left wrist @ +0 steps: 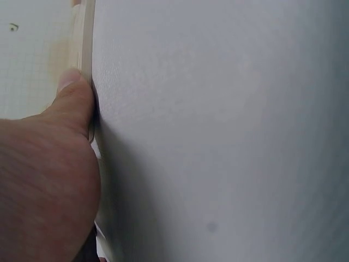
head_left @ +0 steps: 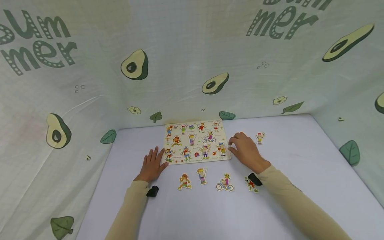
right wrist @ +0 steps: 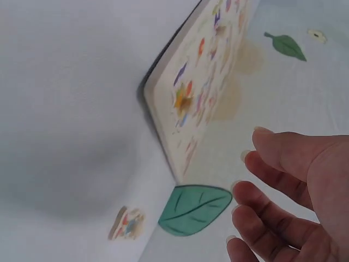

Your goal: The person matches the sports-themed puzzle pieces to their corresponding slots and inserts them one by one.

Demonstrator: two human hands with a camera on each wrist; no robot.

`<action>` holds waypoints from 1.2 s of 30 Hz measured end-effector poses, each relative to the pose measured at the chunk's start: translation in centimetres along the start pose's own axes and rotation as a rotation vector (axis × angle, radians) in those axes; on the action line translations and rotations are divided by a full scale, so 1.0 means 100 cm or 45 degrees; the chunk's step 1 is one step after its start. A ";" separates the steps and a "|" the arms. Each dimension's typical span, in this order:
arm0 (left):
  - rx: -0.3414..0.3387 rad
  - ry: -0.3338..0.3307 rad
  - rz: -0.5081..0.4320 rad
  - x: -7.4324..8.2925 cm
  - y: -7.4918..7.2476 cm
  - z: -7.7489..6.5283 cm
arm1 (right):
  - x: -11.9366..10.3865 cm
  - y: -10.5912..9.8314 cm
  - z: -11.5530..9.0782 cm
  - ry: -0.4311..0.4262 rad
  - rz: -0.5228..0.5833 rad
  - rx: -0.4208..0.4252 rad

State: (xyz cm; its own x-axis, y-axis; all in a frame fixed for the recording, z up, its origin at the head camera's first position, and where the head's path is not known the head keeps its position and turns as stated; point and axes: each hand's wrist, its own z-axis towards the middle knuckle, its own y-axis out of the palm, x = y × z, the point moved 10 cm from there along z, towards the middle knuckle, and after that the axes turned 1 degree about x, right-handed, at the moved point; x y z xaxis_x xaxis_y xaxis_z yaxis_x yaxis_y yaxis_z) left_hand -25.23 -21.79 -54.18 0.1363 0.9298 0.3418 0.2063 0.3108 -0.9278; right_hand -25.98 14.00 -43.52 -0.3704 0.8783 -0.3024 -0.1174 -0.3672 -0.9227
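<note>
A wooden puzzle board [head_left: 196,143] printed with children playing sports lies at the back of the table. My left hand [head_left: 152,165] rests by its left edge with spread fingers, and the thumb [left wrist: 73,98] touches the board's side. Beside the right edge hovers my right hand [head_left: 246,151], fingers loosely bent, nothing between them in the right wrist view. Behind that hand a piece [head_left: 241,133] is mostly hidden. Farther right lies a child-shaped piece [head_left: 260,138]. In front of the board are a runner piece [head_left: 184,182], a batter piece [head_left: 202,176] and a cyclist piece [head_left: 225,183].
A footballer piece [head_left: 250,185] lies partly covered by the black strap [head_left: 255,179] on my right wrist. Another black strap [head_left: 153,191] is on the left wrist. A cloth [head_left: 180,66] printed with avocados and leaves hangs behind the white table [head_left: 186,213] and at its sides.
</note>
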 end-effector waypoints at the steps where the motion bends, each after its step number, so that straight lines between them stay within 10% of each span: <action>1: 0.001 -0.003 -0.006 0.001 -0.001 0.000 | 0.006 -0.002 -0.005 0.009 -0.001 0.004; 10: -0.017 -0.005 -0.003 0.001 -0.001 0.000 | 0.046 -0.007 -0.057 0.042 0.029 0.018; 21: -0.003 -0.010 -0.006 0.006 -0.005 -0.003 | 0.042 0.001 -0.116 -0.012 0.050 -0.071; 36: -0.006 -0.016 0.004 0.000 0.001 0.000 | 0.027 0.006 -0.129 -0.123 0.013 -0.021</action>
State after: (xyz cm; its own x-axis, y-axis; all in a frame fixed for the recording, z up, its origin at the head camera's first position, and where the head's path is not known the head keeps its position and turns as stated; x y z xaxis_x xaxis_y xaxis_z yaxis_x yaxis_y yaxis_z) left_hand -25.20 -21.74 -54.26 0.1246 0.9332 0.3370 0.2106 0.3071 -0.9281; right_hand -15.17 20.07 -47.94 -0.4585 0.8406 -0.2884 -0.0984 -0.3706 -0.9236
